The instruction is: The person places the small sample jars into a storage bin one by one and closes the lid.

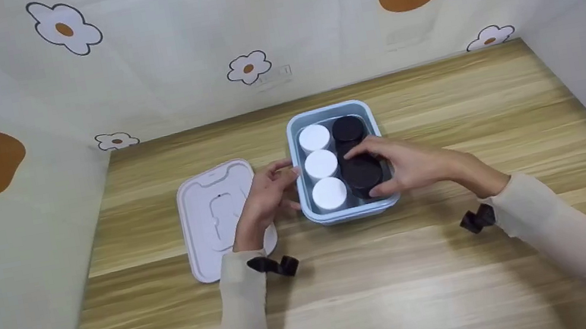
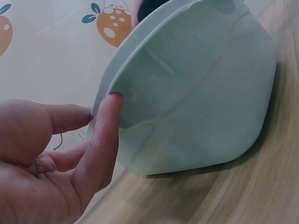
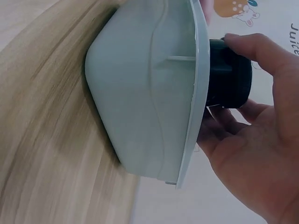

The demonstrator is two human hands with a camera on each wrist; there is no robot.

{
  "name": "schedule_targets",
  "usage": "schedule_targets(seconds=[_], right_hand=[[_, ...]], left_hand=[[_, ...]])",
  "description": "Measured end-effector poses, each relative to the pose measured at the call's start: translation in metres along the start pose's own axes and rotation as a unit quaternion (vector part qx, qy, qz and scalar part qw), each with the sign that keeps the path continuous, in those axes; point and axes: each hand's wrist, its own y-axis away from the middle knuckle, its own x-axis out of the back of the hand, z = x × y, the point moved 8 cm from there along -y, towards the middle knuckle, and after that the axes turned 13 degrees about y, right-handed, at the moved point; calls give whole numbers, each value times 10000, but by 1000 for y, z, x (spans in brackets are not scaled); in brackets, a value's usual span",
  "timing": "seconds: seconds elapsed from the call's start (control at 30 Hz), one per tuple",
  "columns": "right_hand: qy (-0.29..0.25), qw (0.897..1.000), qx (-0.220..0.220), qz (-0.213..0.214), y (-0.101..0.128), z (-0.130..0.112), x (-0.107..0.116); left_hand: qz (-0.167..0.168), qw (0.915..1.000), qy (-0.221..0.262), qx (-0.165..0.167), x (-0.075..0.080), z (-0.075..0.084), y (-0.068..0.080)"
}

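Observation:
A light blue plastic box (image 1: 308, 210) stands on the table with white round-lidded containers (image 1: 329, 193) in its left row and black round-lidded ones (image 1: 347, 128) in its right row. My left hand (image 1: 268, 193) pinches the box's left rim between thumb and fingers; the outer wall (image 2: 201, 102) fills much of the left wrist view. With thumb and fingers spread round its sides, my right hand (image 1: 407, 161) grips a black jar (image 1: 363, 171) at the near right. That jar (image 3: 229, 74) stands above the rim in the right wrist view. Its lower part is hidden behind the wall.
A pale lid (image 1: 200, 235) with a raised rim lies flat left of the box, partly under my left wrist. The wood-grain table (image 1: 388, 292) meets a printed backdrop (image 1: 163, 79) behind and panels at both sides.

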Motion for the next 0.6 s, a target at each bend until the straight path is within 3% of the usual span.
schedule_targets(seconds=[0.27,0.6], right_hand=[[715,9954,578,-257,-6,-12,-6],[1077,9917,199,-670,-11,-10,-11]], left_hand=[[-20,10000,58,-72,0,1,1],[73,10000,-23,44,1,1,2]])
